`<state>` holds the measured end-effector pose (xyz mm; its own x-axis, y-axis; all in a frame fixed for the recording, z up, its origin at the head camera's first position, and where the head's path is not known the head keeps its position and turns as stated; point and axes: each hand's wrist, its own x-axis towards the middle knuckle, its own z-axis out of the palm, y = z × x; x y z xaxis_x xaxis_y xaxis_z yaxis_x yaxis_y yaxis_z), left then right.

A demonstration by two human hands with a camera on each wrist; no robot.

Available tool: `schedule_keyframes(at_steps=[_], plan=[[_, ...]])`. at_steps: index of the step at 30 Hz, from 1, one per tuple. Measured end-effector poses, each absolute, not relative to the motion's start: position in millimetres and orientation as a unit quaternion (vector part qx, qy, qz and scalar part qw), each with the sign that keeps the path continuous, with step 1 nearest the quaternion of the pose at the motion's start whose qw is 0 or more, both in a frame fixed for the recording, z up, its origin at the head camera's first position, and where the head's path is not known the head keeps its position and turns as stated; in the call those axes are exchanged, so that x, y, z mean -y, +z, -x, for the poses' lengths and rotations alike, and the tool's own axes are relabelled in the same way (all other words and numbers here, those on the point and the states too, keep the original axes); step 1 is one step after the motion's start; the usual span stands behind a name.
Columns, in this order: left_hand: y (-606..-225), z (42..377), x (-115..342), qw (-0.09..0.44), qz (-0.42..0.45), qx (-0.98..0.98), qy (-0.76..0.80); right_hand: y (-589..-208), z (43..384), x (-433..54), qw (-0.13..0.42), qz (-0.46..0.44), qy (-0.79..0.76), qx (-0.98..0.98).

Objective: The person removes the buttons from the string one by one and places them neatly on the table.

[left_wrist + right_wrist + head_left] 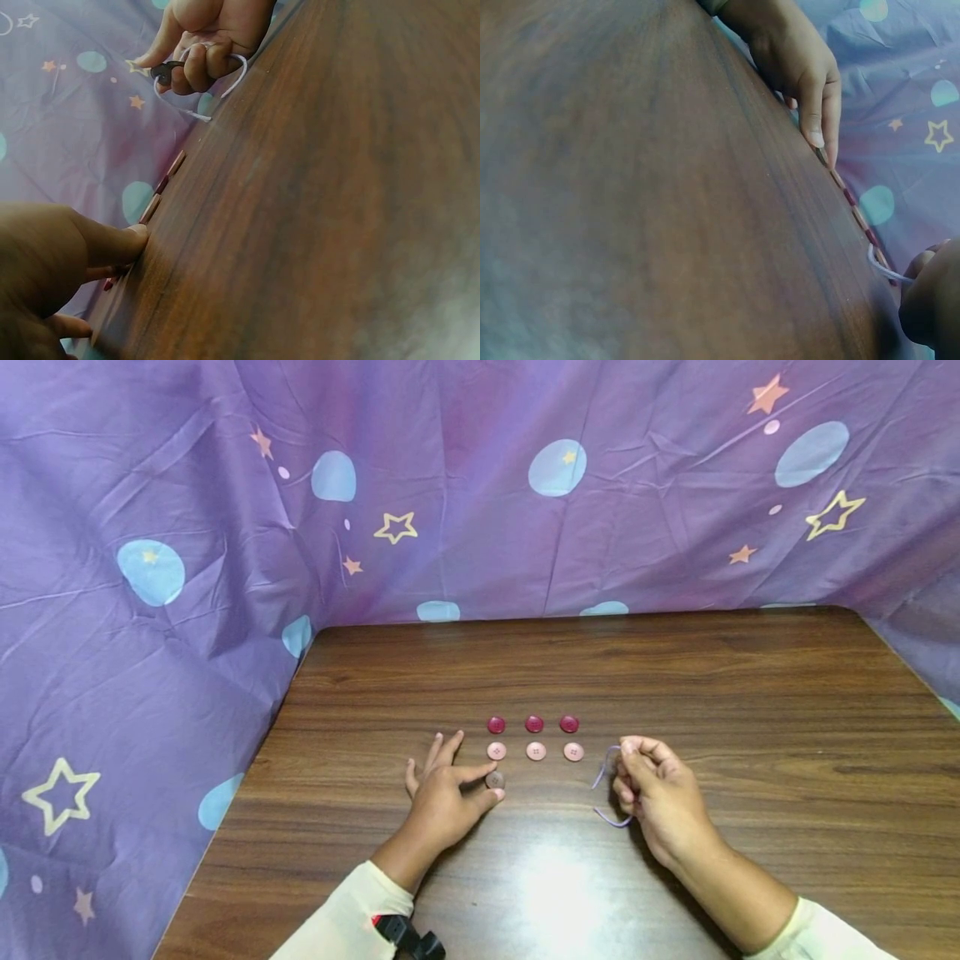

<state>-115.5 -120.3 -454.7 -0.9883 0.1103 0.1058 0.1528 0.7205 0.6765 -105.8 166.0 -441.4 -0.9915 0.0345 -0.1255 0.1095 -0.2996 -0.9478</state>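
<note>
A greyish-brown four-hole button [495, 780] lies flat on the wooden table, between the thumb and index finger of my left hand [442, 802]. Both fingertips meet its edge, while the other fingers spread out over the table. My right hand [663, 797] is raised off to the right and grips a light purple cord [613, 822], whose two ends dangle in loose curves. At that hand's fingertips, the left wrist view shows a small dark round piece [161, 73], partly covered by the fingers.
Three dark red buttons [534, 724] form a row behind three pink buttons [536, 752], just beyond the brown one. A purple cloth [480, 560] with stars hangs along the table's back and left edges. Light glares off the tabletop [787, 693] near the front.
</note>
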Motion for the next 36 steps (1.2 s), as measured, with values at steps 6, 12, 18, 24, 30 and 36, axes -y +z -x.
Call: schedule_keyframes(at_steps=[6, 12, 18, 24, 30, 36], plan=[[-454.2, 114.7, 120.8, 0.026, 0.069, 0.927, -0.369, -441.8, 106.1, -165.6, 0.023, -0.058, -0.804, -0.591], [-454.5, 115.0, 120.8, 0.026, 0.071, 0.927, -0.367, -442.8, 106.4, -165.2, 0.021, -0.058, -0.805, -0.590], [-454.6, 115.2, 120.8, 0.026, 0.070, 0.927, -0.368, -443.0, 106.7, -165.1, 0.020, -0.064, -0.805, -0.590], [-453.9, 114.5, 120.5, 0.032, 0.073, 0.926, -0.370, -442.1, 106.7, -164.6, 0.020, -0.064, -0.805, -0.589], [-456.6, 115.0, 119.8, 0.058, 0.076, 0.919, -0.381, -442.1, 106.7, -164.6, 0.022, -0.060, -0.807, -0.588], [-459.0, 116.2, 119.2, 0.095, 0.065, 0.905, -0.409, -442.2, 106.7, -165.4, 0.033, -0.076, -0.799, -0.596]])
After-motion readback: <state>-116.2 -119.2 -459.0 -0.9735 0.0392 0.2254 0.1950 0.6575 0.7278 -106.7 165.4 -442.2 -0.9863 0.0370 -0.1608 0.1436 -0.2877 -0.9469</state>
